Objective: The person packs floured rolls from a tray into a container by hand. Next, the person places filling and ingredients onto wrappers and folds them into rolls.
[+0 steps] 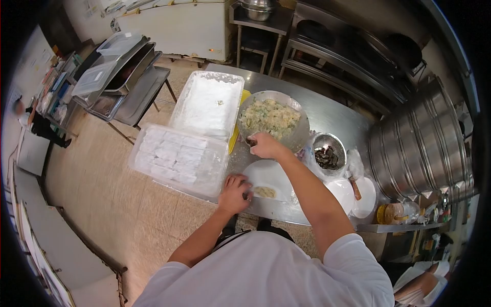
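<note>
My right hand is closed at the lower left rim of a large metal bowl, around something dark and small that I cannot make out. A pale, lumpy mixture with green bits fills much of that bowl. Fingers curled, my left hand rests by the left edge of a white round board or plate; a dark thing shows at its fingertips. On the white surface, just right of this hand, lies a small portion of pale filling.
A white powder-filled tray and a clear box of white pieces stand left. A smaller bowl with dark pieces, white plates and stacked steamers stand right. A person is far left.
</note>
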The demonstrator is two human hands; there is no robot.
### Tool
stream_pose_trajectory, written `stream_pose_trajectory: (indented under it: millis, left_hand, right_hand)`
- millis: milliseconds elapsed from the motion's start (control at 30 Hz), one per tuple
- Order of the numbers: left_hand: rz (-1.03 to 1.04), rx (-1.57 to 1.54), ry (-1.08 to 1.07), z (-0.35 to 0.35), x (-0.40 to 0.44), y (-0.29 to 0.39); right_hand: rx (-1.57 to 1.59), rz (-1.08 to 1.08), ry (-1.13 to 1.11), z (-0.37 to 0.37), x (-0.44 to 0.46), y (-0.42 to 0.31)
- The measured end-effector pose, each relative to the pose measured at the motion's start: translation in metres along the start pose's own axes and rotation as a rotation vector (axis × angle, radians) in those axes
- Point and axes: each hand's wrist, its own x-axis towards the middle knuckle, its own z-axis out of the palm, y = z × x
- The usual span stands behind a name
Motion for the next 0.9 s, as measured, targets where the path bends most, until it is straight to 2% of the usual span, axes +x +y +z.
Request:
stream_pose_trajectory:
  millis: [133,233,333,433,533,633,667,767,900]
  left_hand:
    - [-0.015,0.002,-0.03,0.0,-0.001,0.001]
    - [-0.014,-0.002,-0.007,0.0,0.0,0.002]
    - [-0.011,0.01,0.01,0.0,-0.001,0.003]
    - [-0.019,-0.028,-0.028,0.0,0.0,0.001]
    - [-0.008,-0.028,0.005,0.003,-0.001,0.0]
    - [0.018,-0.017,0.039,0.002,-0.001,0.002]
    - [0.015,-0.022,0.031,0.001,-0.001,0.002]
    - [0.001,-0.028,0.004,0.0,-0.001,0.002]
    - [-0.025,-0.017,-0.022,0.0,-0.002,0.003]
  right_hand:
    - [-0.158,-0.121,0.088,0.008,-0.024,0.001]
    - [-0.025,-0.152,0.131,-0.001,-0.045,-0.011]
    - [0.217,0.009,0.129,-0.009,-0.074,-0.023]
    - [0.132,0.079,0.047,0.004,-0.115,-0.007]
    - [0.203,0.104,0.136,0.05,-0.15,0.027]
    - [0.087,0.131,0.181,0.072,-0.165,0.04]
    - [-0.036,0.125,0.192,0.077,-0.166,0.045]
    - [-0.172,0.225,0.123,0.073,-0.174,0.04]
    - [-0.374,0.148,0.121,0.066,-0.19,0.038]
